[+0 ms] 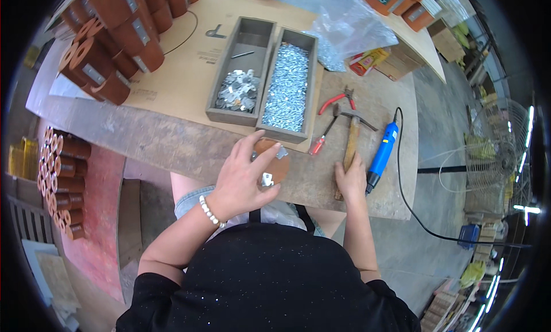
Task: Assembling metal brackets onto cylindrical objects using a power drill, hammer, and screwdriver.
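Observation:
My left hand (241, 177) is closed round a brown cylinder (279, 170) at the table's near edge, its round end facing up. Small silver metal plates (267, 179) sit on that end, partly under my fingers. My right hand (353, 180) wraps the wooden handle of a hammer (351, 141), which lies on the table with its head pointing away from me. Just right of this hand lies a blue corded power screwdriver (383, 154). Between the hands and farther off are a red-handled screwdriver (319, 144) and red-handled pliers (338, 100).
Two wooden trays stand ahead: the left tray (215, 96) holds flat metal plates and a rod, the right tray (313, 85) many small screws or nails. Brown cylinders (129, 36) are stacked far left. A plastic bag (359, 25) lies far right; a black cord (413, 208) trails over the right edge.

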`<state>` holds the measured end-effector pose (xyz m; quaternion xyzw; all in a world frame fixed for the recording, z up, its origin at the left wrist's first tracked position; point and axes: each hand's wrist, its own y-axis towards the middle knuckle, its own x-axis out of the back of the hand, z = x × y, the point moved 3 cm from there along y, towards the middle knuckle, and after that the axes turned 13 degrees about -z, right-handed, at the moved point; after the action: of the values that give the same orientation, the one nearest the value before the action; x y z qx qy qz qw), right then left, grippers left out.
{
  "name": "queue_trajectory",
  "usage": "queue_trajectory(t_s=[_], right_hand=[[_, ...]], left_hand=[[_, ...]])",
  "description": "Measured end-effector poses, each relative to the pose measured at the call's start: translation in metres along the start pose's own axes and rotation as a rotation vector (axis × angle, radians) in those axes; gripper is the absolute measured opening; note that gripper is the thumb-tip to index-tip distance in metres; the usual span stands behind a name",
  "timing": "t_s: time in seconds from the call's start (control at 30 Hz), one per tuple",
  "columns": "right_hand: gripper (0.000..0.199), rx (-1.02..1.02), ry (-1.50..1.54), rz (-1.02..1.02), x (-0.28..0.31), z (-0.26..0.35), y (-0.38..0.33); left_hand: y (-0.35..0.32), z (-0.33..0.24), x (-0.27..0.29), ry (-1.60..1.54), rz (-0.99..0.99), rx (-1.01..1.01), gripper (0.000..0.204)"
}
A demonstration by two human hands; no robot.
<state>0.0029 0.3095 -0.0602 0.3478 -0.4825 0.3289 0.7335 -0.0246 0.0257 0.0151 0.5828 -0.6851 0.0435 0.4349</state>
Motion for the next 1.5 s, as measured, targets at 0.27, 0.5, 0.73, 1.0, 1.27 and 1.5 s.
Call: queue_trajectory(t_s=[0.27, 0.5, 0.73, 1.0, 1.27, 1.5], right_hand=[[0.057, -0.169, 0.91, 0.079, 0.04, -0.004, -0.003], [0.057, 0.316, 0.695, 0.015, 0.122, 0.04, -0.043], [0.051, 0.721, 0.4, 0.117, 0.151, 0.075, -0.057], [0.054, 0.712, 0.37, 0.156, 0.13, 0.08, -0.065], [0.053, 0.723, 0.402, 0.144, 0.136, 0.081, -0.069], [0.052, 0.706, 0.54, 0.043, 0.138, 0.085, -0.067]], left_hand=[[0.0, 0.01, 0.0, -0.119, 0.034, 0.131, 0.089], [-0.02, 0.023, -0.015, -0.312, -0.234, 0.24, 0.107], [-0.026, 0.033, -0.024, -0.31, -0.228, 0.262, 0.094], [-0.025, 0.031, -0.022, -0.306, -0.252, 0.252, 0.093], [-0.025, 0.03, -0.022, -0.306, -0.239, 0.264, 0.091], [-0.026, 0.032, -0.021, -0.299, -0.237, 0.27, 0.09]])
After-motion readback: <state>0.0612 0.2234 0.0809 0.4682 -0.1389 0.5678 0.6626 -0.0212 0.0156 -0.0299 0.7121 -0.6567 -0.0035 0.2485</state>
